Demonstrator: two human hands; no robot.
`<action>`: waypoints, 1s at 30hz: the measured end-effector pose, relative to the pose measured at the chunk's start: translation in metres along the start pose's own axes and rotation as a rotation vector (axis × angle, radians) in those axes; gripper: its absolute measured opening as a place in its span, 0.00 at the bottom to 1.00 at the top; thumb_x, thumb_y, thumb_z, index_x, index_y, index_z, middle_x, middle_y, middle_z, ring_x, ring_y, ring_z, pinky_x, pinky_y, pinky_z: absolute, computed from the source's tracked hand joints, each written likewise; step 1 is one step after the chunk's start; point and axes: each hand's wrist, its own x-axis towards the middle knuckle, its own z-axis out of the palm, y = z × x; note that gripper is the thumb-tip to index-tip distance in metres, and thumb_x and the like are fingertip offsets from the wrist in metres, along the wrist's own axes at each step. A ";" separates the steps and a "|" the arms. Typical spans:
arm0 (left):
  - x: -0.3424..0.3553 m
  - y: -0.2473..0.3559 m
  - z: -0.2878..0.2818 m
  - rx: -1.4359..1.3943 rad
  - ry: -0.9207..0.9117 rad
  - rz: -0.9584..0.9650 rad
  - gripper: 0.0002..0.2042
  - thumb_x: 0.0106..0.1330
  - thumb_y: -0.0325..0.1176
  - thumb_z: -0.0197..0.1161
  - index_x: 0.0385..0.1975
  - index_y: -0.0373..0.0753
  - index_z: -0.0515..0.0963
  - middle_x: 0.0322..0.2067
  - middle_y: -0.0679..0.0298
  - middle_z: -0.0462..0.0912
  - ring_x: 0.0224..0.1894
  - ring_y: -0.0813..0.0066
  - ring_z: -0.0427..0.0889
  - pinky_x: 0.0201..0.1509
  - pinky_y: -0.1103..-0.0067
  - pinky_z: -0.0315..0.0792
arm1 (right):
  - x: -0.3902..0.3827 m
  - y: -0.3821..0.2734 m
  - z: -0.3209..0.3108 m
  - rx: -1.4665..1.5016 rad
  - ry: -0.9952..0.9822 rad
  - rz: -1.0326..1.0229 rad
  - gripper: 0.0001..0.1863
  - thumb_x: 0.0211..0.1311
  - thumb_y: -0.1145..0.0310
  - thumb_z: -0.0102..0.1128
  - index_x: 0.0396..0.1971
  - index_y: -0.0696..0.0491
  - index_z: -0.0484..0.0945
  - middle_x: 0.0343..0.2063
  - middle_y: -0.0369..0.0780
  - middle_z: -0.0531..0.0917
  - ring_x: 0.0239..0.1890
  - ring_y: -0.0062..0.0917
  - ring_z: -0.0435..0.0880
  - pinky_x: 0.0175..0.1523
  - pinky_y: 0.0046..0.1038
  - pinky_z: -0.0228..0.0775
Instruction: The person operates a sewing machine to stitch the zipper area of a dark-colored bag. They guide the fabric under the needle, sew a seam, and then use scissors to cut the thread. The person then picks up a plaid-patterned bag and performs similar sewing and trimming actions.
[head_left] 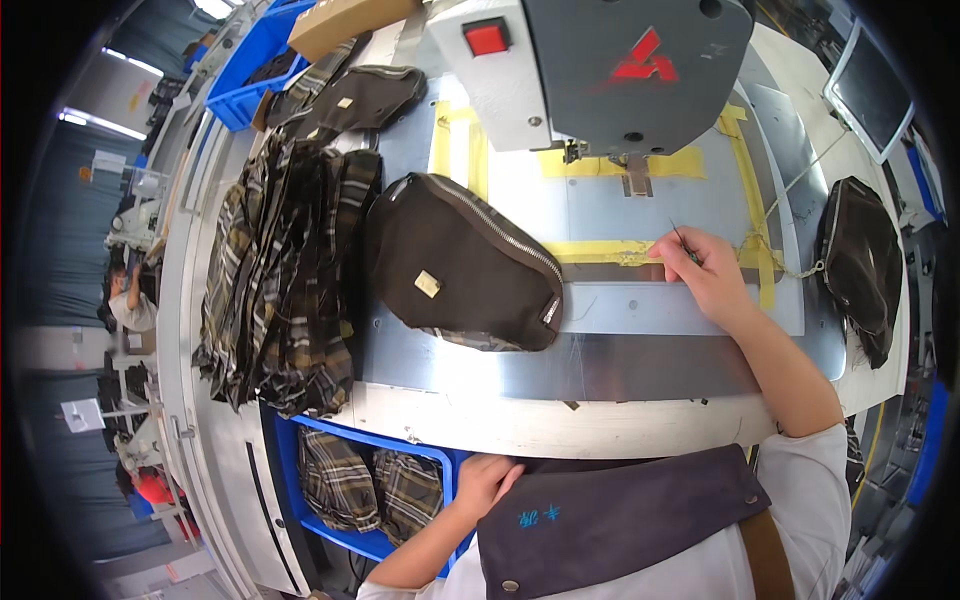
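Note:
My right hand (700, 268) grips a thin, dark pointed tool, perhaps tweezers or snips, over the taped metal plate (640, 355). Left of it lies a dark brown pouch (450, 285) with a curved zipper and a small light patch. My left hand (485, 485) is down at the front edge, fingers curled against dark cloth of the apron (620, 520); what they hold, if anything, is hidden. A grey sewing machine head (590, 70) with a red button stands over the plate.
Plaid fabric pieces (270, 260) are piled left, more pouches (360, 100) behind, another pouch (855, 260) at right. A blue crate (445, 510) holds plaid pieces below; a second blue bin (235, 105), cardboard box (340, 20) and screen (870, 85) sit farther off. A co-worker (135, 300) sits at far left.

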 end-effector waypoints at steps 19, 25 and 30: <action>0.109 -0.134 0.118 0.416 -0.045 -0.243 0.04 0.56 0.25 0.64 0.30 0.35 0.79 0.28 0.58 0.80 0.34 0.67 0.80 0.37 0.77 0.72 | 0.006 0.002 0.014 -0.188 0.062 -0.068 0.13 0.65 0.63 0.54 0.31 0.57 0.81 0.17 0.34 0.75 0.20 0.14 0.69 0.27 0.20 0.61; 0.105 -0.139 0.116 0.409 -0.041 -0.253 0.05 0.56 0.24 0.64 0.31 0.35 0.79 0.29 0.58 0.80 0.35 0.67 0.80 0.38 0.78 0.72 | 0.007 -0.003 0.016 -0.269 0.077 -0.094 0.11 0.64 0.64 0.55 0.32 0.56 0.81 0.19 0.35 0.76 0.21 0.15 0.71 0.28 0.21 0.62; 0.104 -0.142 0.113 0.410 -0.051 -0.253 0.05 0.56 0.24 0.64 0.32 0.35 0.79 0.29 0.58 0.80 0.35 0.67 0.81 0.39 0.78 0.72 | 0.008 -0.001 0.019 -0.236 0.091 -0.120 0.12 0.64 0.65 0.54 0.28 0.58 0.79 0.19 0.34 0.75 0.22 0.14 0.71 0.29 0.20 0.62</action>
